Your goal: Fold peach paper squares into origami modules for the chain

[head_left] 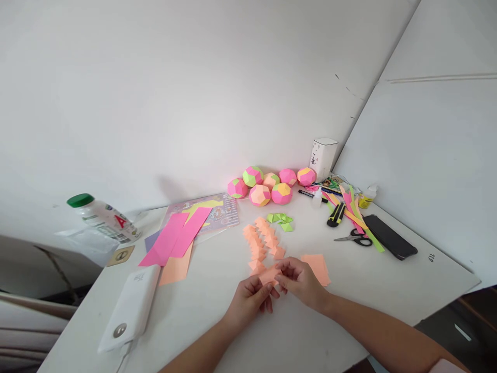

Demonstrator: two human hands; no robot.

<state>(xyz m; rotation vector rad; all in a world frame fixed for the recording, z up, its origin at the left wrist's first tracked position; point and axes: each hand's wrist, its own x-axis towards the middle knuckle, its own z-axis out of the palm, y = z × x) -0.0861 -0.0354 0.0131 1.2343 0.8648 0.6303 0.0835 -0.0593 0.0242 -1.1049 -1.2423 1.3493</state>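
Note:
Between my two hands, above the front of the table, is a small piece of orange paper. My left hand pinches it from the left, thumb on top. At its right end, the fingers and thumb of my right hand grip it. Just beyond it lie two rows of folded orange paper pieces, with a small group of folded green paper pieces behind them. A stack of orange paper squares rests to the right, partly behind my right hand.
Several multicoloured paper balls sit by the wall. At right are scissors, a box cutter, paper strips, a black phone and a glue bottle. At left are pink sheets, a white power bank and a green-capped bottle.

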